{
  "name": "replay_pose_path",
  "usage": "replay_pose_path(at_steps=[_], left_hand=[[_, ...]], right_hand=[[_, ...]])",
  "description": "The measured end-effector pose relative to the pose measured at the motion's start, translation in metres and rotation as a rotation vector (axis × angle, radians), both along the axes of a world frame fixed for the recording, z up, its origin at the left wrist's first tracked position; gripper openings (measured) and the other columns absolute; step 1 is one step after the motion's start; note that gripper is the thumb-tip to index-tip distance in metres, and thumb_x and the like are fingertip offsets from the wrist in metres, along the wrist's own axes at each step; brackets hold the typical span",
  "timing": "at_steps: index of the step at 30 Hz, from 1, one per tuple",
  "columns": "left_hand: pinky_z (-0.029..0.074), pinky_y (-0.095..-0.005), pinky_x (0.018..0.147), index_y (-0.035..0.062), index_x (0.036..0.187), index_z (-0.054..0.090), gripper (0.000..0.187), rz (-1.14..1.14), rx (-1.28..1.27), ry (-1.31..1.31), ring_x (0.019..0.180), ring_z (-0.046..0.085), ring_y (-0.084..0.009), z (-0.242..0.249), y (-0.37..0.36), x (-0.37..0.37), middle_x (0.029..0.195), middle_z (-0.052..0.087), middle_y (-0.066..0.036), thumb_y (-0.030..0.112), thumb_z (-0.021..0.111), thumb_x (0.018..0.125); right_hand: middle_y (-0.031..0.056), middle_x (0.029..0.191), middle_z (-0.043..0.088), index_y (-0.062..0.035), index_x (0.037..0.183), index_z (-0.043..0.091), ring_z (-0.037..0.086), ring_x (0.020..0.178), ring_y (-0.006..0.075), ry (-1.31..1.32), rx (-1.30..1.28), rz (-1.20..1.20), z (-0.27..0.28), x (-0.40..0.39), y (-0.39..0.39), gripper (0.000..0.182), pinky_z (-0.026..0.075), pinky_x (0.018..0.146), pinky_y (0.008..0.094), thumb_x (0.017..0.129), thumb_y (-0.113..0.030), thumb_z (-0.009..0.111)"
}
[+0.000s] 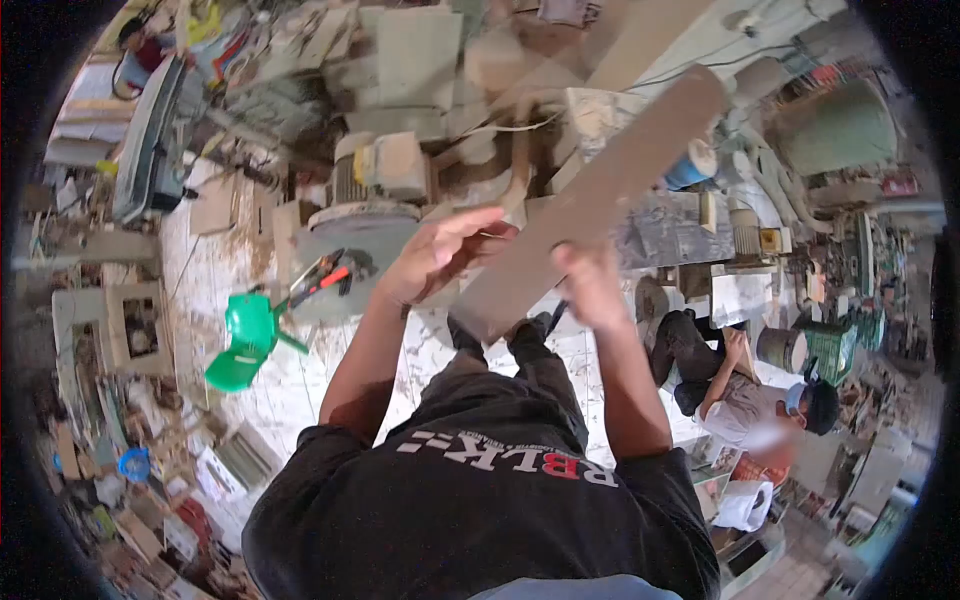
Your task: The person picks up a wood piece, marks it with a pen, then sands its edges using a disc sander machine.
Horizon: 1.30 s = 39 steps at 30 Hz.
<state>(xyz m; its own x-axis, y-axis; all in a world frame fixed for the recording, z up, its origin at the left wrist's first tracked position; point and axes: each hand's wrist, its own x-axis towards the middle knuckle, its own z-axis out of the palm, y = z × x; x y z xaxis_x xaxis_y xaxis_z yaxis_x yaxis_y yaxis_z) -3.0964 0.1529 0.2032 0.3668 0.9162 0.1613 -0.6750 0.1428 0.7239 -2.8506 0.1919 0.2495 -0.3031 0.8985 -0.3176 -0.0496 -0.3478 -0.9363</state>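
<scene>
A long brown board (610, 185) with rounded corners slants up and to the right in front of my body, blurred by motion. My right hand (597, 290) grips its near edge, thumb on the upper face and the other fingers mostly hidden. My left hand (445, 258) is beside the board's lower end, palm turned toward it, with fingers stretched out and nothing held. Below the board's lower end my shoes (530, 335) show on the pale, dusty floor.
A green plastic chair (250, 335) stands left, near a tool with an orange-red part (335, 277). A dusty motor (385, 165) sits on a machine ahead. At right a seated person (745, 400) in a cap works near a green crate (828, 350). Wood scraps line the left.
</scene>
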Motion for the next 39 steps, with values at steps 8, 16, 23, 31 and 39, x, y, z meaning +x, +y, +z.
replay_pose_path(at_steps=[8,16,23,31,39], left_hand=[[0.057,-0.04,0.098,-0.0041,0.145,0.052,0.057,-0.119,-0.317,0.075,0.116,0.068,-0.0237,0.026,0.112,0.045,0.136,0.067,-0.014,0.041,0.046,0.11],[0.057,-0.0447,0.099,-0.0057,0.139,0.058,0.05,-0.024,-0.481,0.36,0.117,0.069,-0.0297,-0.024,0.165,0.074,0.135,0.067,-0.019,0.032,0.041,0.111],[0.058,-0.0459,0.098,-0.0096,0.137,0.057,0.048,0.184,-0.54,0.276,0.115,0.069,-0.0325,-0.067,0.204,0.028,0.131,0.068,-0.023,0.025,0.036,0.111],[0.06,-0.0447,0.096,-0.0123,0.14,0.05,0.048,0.186,-0.518,0.225,0.121,0.067,-0.0347,-0.067,0.211,0.03,0.134,0.065,-0.026,0.023,0.037,0.111],[0.058,-0.0475,0.098,-0.0115,0.135,0.056,0.044,0.318,-0.286,0.194,0.115,0.068,-0.0354,-0.027,0.164,0.023,0.131,0.067,-0.026,0.022,0.05,0.106]], right_hand=[[0.012,0.133,0.07,0.0009,0.134,0.067,0.063,0.124,0.024,-0.022,0.241,0.672,-0.034,0.008,-0.007,0.05,0.045,0.111,0.038,0.091,-0.024,0.064],[0.0128,0.111,0.07,-0.0014,0.139,0.056,0.068,0.101,0.0222,0.125,-0.302,0.365,-0.048,0.026,0.003,0.063,0.055,0.089,0.0364,0.093,-0.041,0.072],[0.0006,0.107,0.066,-0.0053,0.155,0.046,0.04,0.06,-0.0003,-0.02,0.166,0.173,-0.035,0.067,-0.04,0.092,0.035,0.055,0.0187,0.082,-0.041,0.089],[0.0052,0.108,0.073,-0.0032,0.134,0.069,0.038,0.06,0.005,-0.342,0.618,0.179,-0.037,0.067,-0.046,0.074,0.033,0.053,0.0237,0.072,-0.03,0.097],[-0.0005,0.082,0.061,-0.0036,0.125,0.065,0.043,0.053,0.0076,0.258,-0.041,-0.362,-0.054,0.109,-0.059,0.036,0.033,0.045,0.0248,0.096,-0.023,0.075]])
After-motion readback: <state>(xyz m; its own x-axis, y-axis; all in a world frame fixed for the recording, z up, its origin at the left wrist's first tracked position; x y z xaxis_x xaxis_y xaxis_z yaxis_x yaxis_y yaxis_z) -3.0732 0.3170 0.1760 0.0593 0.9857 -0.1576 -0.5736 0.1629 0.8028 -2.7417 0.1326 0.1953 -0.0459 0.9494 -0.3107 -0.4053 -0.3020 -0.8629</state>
